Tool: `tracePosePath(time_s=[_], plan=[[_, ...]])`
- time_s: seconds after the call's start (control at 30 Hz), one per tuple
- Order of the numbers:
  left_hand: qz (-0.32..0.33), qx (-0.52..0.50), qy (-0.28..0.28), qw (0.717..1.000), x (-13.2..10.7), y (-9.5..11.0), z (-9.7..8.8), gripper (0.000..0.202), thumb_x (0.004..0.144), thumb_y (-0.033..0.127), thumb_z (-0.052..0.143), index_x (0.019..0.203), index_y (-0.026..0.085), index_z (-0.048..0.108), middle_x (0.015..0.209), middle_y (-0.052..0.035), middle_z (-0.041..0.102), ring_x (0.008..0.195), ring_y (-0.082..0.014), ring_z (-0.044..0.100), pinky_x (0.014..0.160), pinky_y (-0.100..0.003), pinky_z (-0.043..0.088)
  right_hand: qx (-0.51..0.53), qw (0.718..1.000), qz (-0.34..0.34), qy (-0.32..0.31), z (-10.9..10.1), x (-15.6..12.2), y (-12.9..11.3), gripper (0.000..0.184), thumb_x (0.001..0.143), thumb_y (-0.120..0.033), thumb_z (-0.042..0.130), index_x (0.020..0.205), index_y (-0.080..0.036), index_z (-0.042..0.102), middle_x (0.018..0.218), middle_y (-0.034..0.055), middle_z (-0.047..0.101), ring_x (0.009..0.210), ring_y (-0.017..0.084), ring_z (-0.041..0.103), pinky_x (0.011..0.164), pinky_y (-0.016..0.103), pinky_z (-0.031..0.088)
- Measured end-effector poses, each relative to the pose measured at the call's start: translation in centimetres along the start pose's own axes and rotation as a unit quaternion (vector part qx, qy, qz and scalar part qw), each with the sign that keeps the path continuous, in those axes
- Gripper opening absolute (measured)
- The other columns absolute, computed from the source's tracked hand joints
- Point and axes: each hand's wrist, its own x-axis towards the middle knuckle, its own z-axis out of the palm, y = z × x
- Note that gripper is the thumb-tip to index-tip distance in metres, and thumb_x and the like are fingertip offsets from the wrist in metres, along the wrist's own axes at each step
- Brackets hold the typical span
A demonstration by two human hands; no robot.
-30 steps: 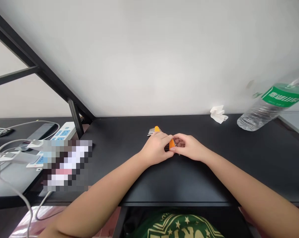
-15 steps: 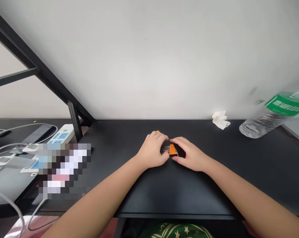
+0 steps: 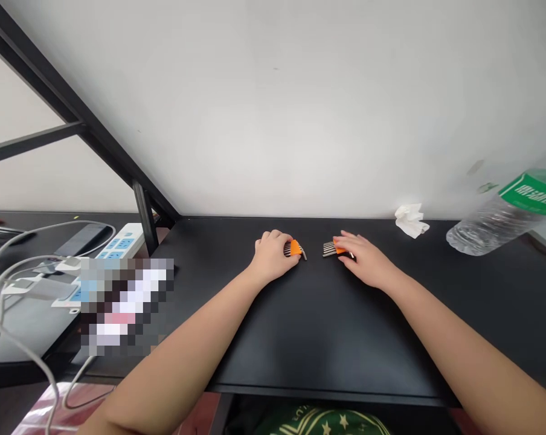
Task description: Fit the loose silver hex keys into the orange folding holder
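Observation:
My left hand (image 3: 272,258) rests on the black desk, fingers and thumb closed round a hex key set. That left hex key set (image 3: 295,248) has an orange holder, with bent metal ends sticking out to the right. A short gap away, my right hand (image 3: 366,260) grips a second hex key set (image 3: 330,248) between thumb and fingers. Its straight metal keys point left, and the fingers cover much of its orange holder. Both sets are at or just above the desk surface; the exact contact is hidden.
A crumpled white tissue (image 3: 411,220) lies by the wall, with a tilted-looking plastic bottle (image 3: 490,223) to its right. Leftward are a power strip (image 3: 121,244) with plugs and cables, a blurred-out item (image 3: 128,308) and a black metal frame (image 3: 144,211).
My hands were close together round an orange-held hex key set. They have moved apart, the right one to the right, each with its own set. The view has shifted slightly.

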Motion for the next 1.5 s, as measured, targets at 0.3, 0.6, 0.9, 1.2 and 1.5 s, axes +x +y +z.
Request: tracePosePath(time_s=[0.3, 0.6, 0.9, 1.2, 1.5], plan=[[0.08, -0.271, -0.048, 0.958, -2.3, 1.8, 0.4, 0.04, 0.078, 0.031, 0.077, 0.112, 0.025, 0.058, 0.096, 0.0014, 0.073, 0.085, -0.0184, 0.07, 0.081, -0.033, 0.058, 0.306, 0.943, 0.113, 0.069, 0.2, -1.4, -6.4, 0.037, 0.091, -0.034, 0.071, 0.126, -0.025, 0.066, 0.129, 0.0119, 0.07, 0.106, 0.026, 0.071, 0.095, 0.047, 0.061], [0.148, -0.284, -0.022, 0.947, -3.3, 3.1, 0.1, 0.044, 0.079, 0.037, 0.083, 0.114, 0.023, 0.061, 0.104, -0.0011, 0.075, 0.089, -0.0174, 0.073, 0.085, -0.033, 0.06, 0.587, 0.77, 0.24, -0.067, 0.4, -1.1, -7.2, 0.029, 0.085, -0.034, 0.083, 0.104, -0.015, 0.073, 0.086, 0.0057, 0.072, 0.074, 0.014, 0.066, 0.072, 0.03, 0.056], [0.145, -0.279, -0.015, 0.949, -3.2, 3.1, -0.1, 0.043, 0.078, 0.031, 0.083, 0.114, 0.022, 0.061, 0.1, -0.0006, 0.073, 0.083, -0.0153, 0.07, 0.079, -0.031, 0.059, 0.689, 0.672, 0.239, -0.127, 0.9, -1.2, -6.2, 0.027, 0.082, -0.035, 0.089, 0.09, -0.015, 0.072, 0.081, 0.0025, 0.068, 0.071, 0.011, 0.063, 0.071, 0.026, 0.053], [0.148, -0.328, -0.012, 0.933, -3.3, 3.3, 0.0, 0.042, 0.076, 0.029, 0.083, 0.113, 0.021, 0.064, 0.094, -0.0004, 0.074, 0.08, -0.0145, 0.068, 0.076, -0.029, 0.059, 0.701, 0.662, 0.221, -0.145, 0.8, -1.2, -6.0, 0.026, 0.087, -0.037, 0.085, 0.093, -0.016, 0.07, 0.085, 0.0032, 0.071, 0.071, 0.012, 0.067, 0.069, 0.026, 0.055], [0.17, -0.296, -0.029, 0.939, -3.5, 3.5, -0.3, 0.041, 0.078, 0.031, 0.081, 0.113, 0.021, 0.063, 0.096, -0.0003, 0.071, 0.079, -0.0137, 0.066, 0.076, -0.029, 0.058, 0.598, 0.748, 0.228, -0.178, 0.3, -1.2, -6.3, 0.046, 0.091, -0.058, 0.075, 0.081, -0.014, 0.072, 0.076, 0.0069, 0.072, 0.063, 0.015, 0.07, 0.061, 0.027, 0.061]])
